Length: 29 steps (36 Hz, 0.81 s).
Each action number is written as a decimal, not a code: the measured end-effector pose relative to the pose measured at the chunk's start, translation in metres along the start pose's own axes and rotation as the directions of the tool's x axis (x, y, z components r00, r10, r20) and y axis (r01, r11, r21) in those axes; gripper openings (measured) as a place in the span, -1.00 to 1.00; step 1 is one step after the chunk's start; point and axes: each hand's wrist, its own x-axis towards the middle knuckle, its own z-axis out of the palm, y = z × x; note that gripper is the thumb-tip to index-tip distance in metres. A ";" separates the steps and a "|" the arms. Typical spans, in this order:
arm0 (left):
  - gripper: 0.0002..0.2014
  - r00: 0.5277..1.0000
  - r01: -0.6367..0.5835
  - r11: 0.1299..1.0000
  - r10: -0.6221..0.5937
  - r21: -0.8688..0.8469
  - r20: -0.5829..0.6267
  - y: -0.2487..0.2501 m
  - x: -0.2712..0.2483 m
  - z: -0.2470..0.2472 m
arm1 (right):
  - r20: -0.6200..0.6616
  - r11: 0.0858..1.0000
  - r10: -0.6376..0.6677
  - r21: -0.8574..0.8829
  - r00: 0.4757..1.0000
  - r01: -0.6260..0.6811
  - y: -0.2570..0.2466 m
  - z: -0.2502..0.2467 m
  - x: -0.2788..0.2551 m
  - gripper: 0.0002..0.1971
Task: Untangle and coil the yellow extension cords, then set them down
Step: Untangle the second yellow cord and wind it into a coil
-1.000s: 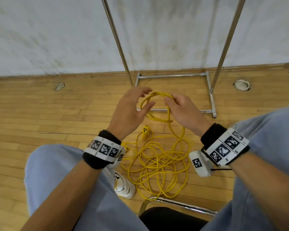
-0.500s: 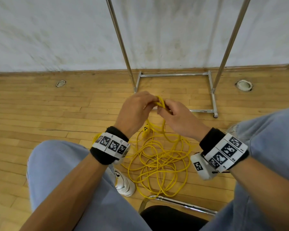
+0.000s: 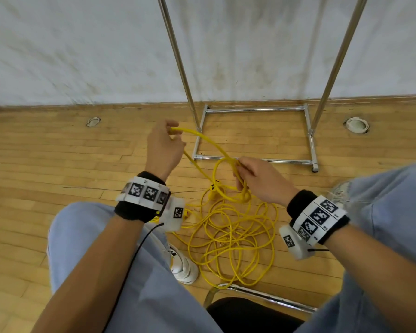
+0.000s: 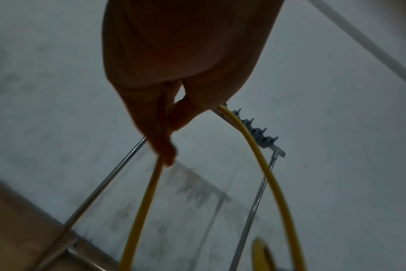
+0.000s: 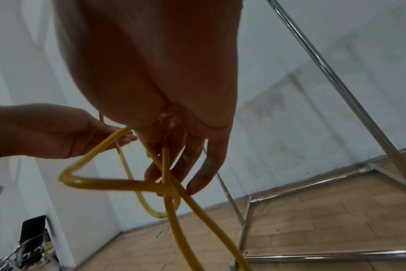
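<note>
**Figure: Forming a loop during coiling of a tangled cord**

The left hand (image 3: 163, 150) is raised, its thumb and fingers pinched on a strand of the yellow extension cord (image 3: 202, 138), which arcs from those fingertips down toward the right hand (image 3: 262, 179). The right hand's fingers (image 5: 197, 176) curl loosely through a small loop (image 3: 226, 181) of gathered cord hanging just beneath them; the right wrist view shows several strands crossing at one point below the fingertips. A yellow plug block (image 3: 214, 186) dangles beside that loop, close to the right fingers. Well below both hands, the remaining cord lies in a loose, overlapping heap (image 3: 231, 236) on the wooden floor (image 3: 58, 164).

Step in hand, as judged: the untangling-and-coiling phase, early on, since most of the cord is on the floor. The next move likely calls for carrying the strand held by the left fingers across to the right fingers to lay on another turn, while watching that the crossing below does not tighten.

Count: two hands; one plug block visible; one held loop; whether the heap is one cord or several cannot be told.
</note>
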 end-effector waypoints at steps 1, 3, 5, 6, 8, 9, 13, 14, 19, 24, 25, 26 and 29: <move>-0.64 0.997 -0.077 0.984 0.073 0.158 0.028 -0.001 -0.003 0.002 | -0.037 1.000 0.012 0.017 0.999 -0.012 0.001 -0.001 0.000 -0.72; -0.48 0.960 -0.280 0.883 0.269 0.377 0.082 -0.001 -0.016 0.010 | -0.121 0.998 0.047 0.047 0.992 -0.042 0.002 -0.004 0.002 -0.72; -0.36 0.861 -0.491 0.727 0.488 0.479 0.142 0.002 -0.030 0.019 | -0.184 0.996 0.082 0.060 0.979 -0.072 0.003 -0.008 0.004 -0.71; -0.31 0.796 -0.587 0.641 0.569 0.494 0.206 0.003 -0.035 0.024 | -0.205 0.994 0.100 0.058 0.974 -0.090 0.003 -0.010 0.004 -0.71; -0.33 0.650 -0.751 0.490 0.664 0.442 0.369 0.005 -0.042 0.035 | -0.234 0.994 0.105 0.053 0.967 -0.095 0.002 -0.013 0.003 -0.72; -0.39 0.578 -0.810 0.416 0.687 0.414 0.440 0.004 -0.045 0.042 | -0.242 0.996 0.088 0.054 0.966 -0.077 0.000 -0.014 0.002 -0.73; -0.68 0.524 -0.839 0.311 0.681 0.447 0.511 0.005 -0.053 0.061 | -0.251 0.998 0.035 0.067 0.967 -0.019 -0.006 -0.015 -0.001 -0.70; -0.73 0.553 -0.821 0.336 0.669 0.461 0.496 0.007 -0.052 0.061 | -0.258 0.997 0.040 0.078 0.965 -0.020 -0.007 -0.015 -0.001 -0.69; -0.71 0.598 -0.788 0.349 0.629 0.507 0.496 0.014 -0.044 0.055 | -0.286 0.995 0.037 0.100 0.957 -0.008 -0.008 -0.020 -0.002 -0.64; -0.81 0.578 -0.797 0.296 0.626 0.526 0.523 0.014 -0.045 0.060 | -0.224 0.983 0.014 0.183 0.974 0.028 -0.009 -0.017 -0.006 -0.68; -0.82 0.575 -0.797 0.275 0.619 0.538 0.536 0.014 -0.045 0.060 | -0.227 0.980 0.019 0.196 0.974 0.026 -0.009 -0.016 -0.006 -0.69; -0.83 0.578 -0.793 0.261 0.606 0.550 0.546 0.013 -0.045 0.059 | -0.235 0.975 0.039 0.223 0.971 0.015 -0.009 -0.016 -0.006 -0.70; -0.92 0.622 -0.763 0.374 0.648 0.527 0.440 0.013 -0.040 0.052 | -0.244 0.962 0.123 0.268 0.962 -0.055 -0.001 -0.020 -0.002 -0.72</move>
